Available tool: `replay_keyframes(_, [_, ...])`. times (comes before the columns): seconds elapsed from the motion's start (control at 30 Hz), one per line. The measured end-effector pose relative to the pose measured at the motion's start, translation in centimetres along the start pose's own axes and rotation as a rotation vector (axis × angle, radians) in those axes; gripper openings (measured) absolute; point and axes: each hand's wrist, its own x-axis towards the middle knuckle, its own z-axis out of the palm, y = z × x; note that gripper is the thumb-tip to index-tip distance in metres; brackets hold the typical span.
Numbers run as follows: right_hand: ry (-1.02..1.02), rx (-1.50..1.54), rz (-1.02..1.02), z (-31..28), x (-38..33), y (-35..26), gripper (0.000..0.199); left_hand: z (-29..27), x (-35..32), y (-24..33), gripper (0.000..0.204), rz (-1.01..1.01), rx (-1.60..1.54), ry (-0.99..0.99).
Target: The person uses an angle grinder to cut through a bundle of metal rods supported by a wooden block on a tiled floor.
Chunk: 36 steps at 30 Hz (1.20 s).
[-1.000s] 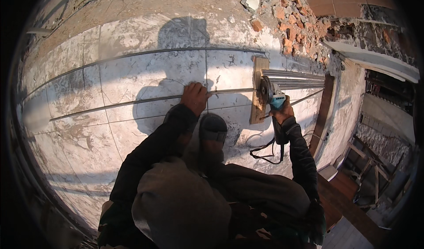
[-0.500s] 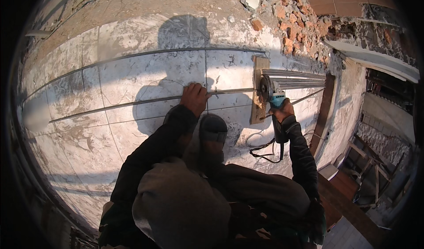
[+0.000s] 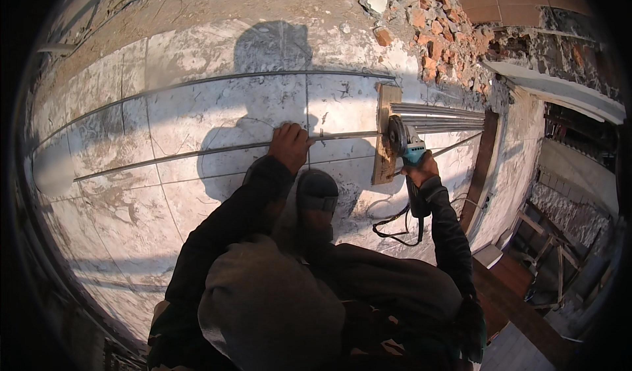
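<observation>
My left hand (image 3: 288, 146) presses down on a long thin metal bar (image 3: 197, 152) that lies across the dusty tiled floor (image 3: 164, 193). My right hand (image 3: 421, 170) grips a teal angle grinder (image 3: 407, 148). Its disc sits at the bar's right end, over a short upright wooden board (image 3: 384, 134). A black cord (image 3: 398, 229) trails from the grinder toward my knee. A second long bar (image 3: 217, 81) lies parallel, farther away. Several more bars (image 3: 441, 115) are bundled to the right of the board. My shoe (image 3: 316, 193) is planted between my arms.
A heap of broken bricks and rubble (image 3: 434, 28) lies at the far right. A dark wooden plank (image 3: 479, 167) runs along the floor's right edge, where there is a drop to a lower level with timber frames (image 3: 546, 265). My shadow falls on the tiles.
</observation>
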Motion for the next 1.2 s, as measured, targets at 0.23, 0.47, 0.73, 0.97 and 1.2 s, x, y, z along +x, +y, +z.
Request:
replay_keyframes(0.23, [-0.024, -0.015, 0.042, 0.6, -0.5, 1.2, 0.07, 0.0, 0.0, 0.0, 0.022, -0.001, 0.016, -0.018])
replay_keyframes(0.47, [-0.056, 0.028, 0.018, 0.9, -0.4, 1.8, 0.072, 0.0, -0.1, -0.1, 0.021, 0.007, 0.004, -0.004])
replay_keyframes(0.73, [0.006, 0.022, -0.025, 0.7, 0.1, 1.3, 0.07, 0.0, 0.1, 0.0, 0.021, 0.015, 0.023, 0.0])
replay_keyframes(0.97, [-0.019, 0.021, -0.014, -0.7, 0.0, -1.6, 0.068, 0.0, 0.2, 0.1, 0.023, 0.031, 0.004, 0.044])
replay_keyframes(1.2, [-0.007, 0.029, -0.048, 0.2, 1.2, 0.0, 0.068, -0.2, 0.3, 0.1, 0.023, 0.04, 0.016, 0.048])
